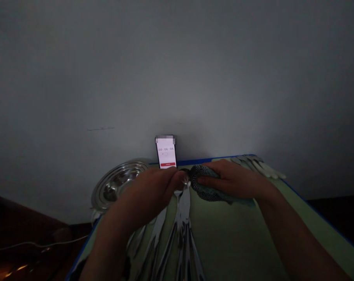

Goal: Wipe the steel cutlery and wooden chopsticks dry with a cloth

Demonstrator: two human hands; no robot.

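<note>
My left hand (153, 191) is closed round a small shiny piece of cutlery (185, 180), pinched between thumb and fingers above the table. My right hand (232, 180) grips a dark patterned cloth (206, 186) and presses it against the end of that piece. Both hands meet near the far middle of the green table (238, 242). Several metal utensils (179, 230) lie fanned out on the table under and below my left hand.
A phone (166, 152) with a lit timer screen leans on the grey wall behind the hands. A round steel plate (118, 183) stands at the table's far left corner. More pale cutlery (259, 166) lies at the far right. A cable (33, 245) runs over the dark floor on the left.
</note>
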